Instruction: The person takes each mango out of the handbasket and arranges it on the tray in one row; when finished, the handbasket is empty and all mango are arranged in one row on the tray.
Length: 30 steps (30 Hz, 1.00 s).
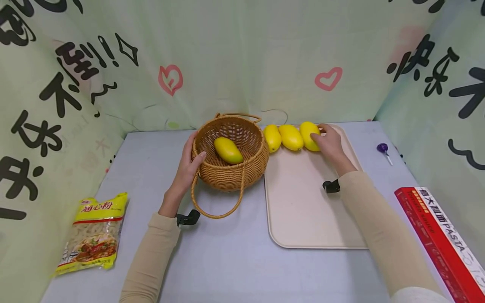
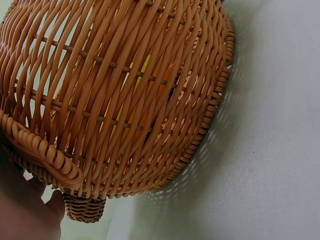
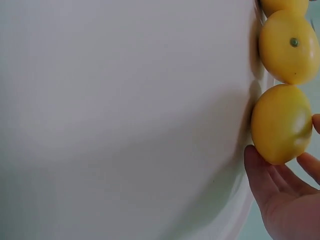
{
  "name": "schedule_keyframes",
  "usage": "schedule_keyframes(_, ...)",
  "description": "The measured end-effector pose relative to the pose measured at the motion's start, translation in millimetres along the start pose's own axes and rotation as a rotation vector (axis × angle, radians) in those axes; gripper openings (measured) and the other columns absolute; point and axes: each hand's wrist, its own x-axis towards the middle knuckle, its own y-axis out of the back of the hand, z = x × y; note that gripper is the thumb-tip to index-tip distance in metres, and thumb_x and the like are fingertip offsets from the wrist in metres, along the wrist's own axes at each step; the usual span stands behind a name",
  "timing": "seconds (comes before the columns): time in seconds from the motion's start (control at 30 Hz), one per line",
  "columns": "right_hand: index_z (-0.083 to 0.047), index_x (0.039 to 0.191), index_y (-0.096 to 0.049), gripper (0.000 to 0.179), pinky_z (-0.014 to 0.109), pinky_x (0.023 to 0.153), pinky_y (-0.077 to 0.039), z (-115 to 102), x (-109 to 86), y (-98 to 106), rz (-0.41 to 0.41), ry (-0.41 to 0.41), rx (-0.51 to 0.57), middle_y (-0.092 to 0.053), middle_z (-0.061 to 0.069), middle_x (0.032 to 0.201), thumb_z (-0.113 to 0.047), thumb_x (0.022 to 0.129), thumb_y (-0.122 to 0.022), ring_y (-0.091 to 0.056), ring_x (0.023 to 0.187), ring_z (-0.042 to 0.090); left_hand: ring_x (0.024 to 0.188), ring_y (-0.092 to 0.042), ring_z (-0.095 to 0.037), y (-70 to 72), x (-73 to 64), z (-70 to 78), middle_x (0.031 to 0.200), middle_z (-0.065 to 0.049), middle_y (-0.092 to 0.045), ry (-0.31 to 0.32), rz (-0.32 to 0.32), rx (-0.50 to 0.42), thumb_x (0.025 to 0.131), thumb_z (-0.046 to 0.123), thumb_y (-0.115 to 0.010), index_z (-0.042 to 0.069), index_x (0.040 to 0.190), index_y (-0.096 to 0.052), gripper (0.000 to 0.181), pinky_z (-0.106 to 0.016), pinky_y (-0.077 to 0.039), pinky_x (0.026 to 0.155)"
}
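- Head view: the right hand (image 1: 330, 145) pinches the rightmost smooth yellow oval fruit (image 1: 308, 136) between thumb and fingers; the left hand (image 1: 186, 167) grips the left side of a round brown wicker basket (image 1: 235, 181).
- Right wrist view alone shows a green stem spot (image 3: 294, 42) on the middle fruit (image 1: 291, 137), which touches the held one; the left fruit (image 1: 272, 139) lies beyond.
- Left wrist view shows only yellow glimpses through the weave; from above, one fruit (image 1: 228, 150) lies plainly inside.
- The row lies along the far edge of a cream rectangular tray (image 1: 303, 202); the right beige sleeve (image 1: 386, 223) covers part of its right side.
- Around, on the white surface (image 1: 227, 261): a purple lollipop (image 1: 382, 147), a long red-and-white pasta box (image 1: 435, 240), a yellow-and-clear plastic pasta bag (image 1: 94, 231).
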Motion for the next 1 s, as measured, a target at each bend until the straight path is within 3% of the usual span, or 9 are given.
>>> schedule_keyframes(0.43,-0.003,0.151,-0.037,0.058,0.058,0.114,-0.031,-9.5,-8.8,10.0,0.066,0.136,-0.069,-0.037,0.024,0.152,-0.029,0.101,-0.046,-0.036,0.136,0.043,0.151,-0.023,-0.036,-0.1,0.0,0.5,0.165,-0.012,-0.015,0.01,0.005,0.012,0.099,0.02,-0.048,0.012,0.16,-0.015,0.07,-0.052,-0.022,0.122)
schedule_keyframes(1.0,-0.01,0.152,-0.039,0.054,0.058,0.114,-0.034,-52.8,-13.5,24.2,0.02,0.286,-0.164,-0.039,0.017,0.154,-0.029,0.102,-0.047,-0.039,0.136,0.039,0.152,-0.02,-0.034,0.3,-0.6,0.9,0.166,-0.012,-0.014,0.013,0.002,0.005,0.099,0.02,-0.048,0.011,0.16,-0.014,0.07,-0.051,-0.02,0.123)
